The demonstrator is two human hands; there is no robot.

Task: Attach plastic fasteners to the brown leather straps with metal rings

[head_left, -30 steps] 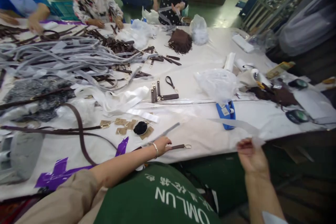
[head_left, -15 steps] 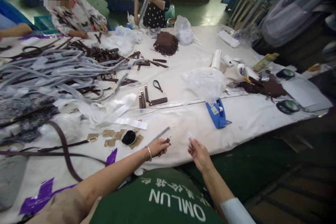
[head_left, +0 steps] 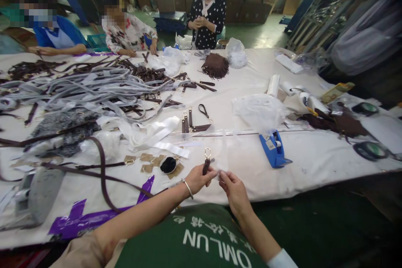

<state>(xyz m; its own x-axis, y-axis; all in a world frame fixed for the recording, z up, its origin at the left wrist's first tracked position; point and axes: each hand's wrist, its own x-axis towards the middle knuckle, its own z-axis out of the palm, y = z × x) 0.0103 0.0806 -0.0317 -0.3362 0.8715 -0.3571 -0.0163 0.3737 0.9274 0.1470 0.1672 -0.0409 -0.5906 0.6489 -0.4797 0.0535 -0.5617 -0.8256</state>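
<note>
Near the table's front edge, my left hand [head_left: 201, 179] is closed on a short dark brown strap [head_left: 206, 166], whose gold clasp points up and away. My right hand [head_left: 231, 186] is pinched just beside it, on a small clear piece [head_left: 220, 172] that looks like film or tape. The fingertips of both hands nearly meet there. Farther back lie several short brown straps [head_left: 186, 122] with gold clasps and one looped strap [head_left: 204, 111]. A blue tape dispenser [head_left: 272, 149] stands to the right, beside crumpled clear plastic [head_left: 259, 109].
Grey-wrapped straps [head_left: 94, 88] are heaped at the left. White ribbon [head_left: 141, 134], tan pieces with a black round item [head_left: 168, 165], purple tape [head_left: 91, 220] and a grey device [head_left: 39, 194] lie nearer. Three people are beyond the table; a fringed brown item [head_left: 215, 65] lies there.
My hands have come together, and the strap in my left hand now stands with its clasp up. The view has tilted up and turned left, showing more of the people.
</note>
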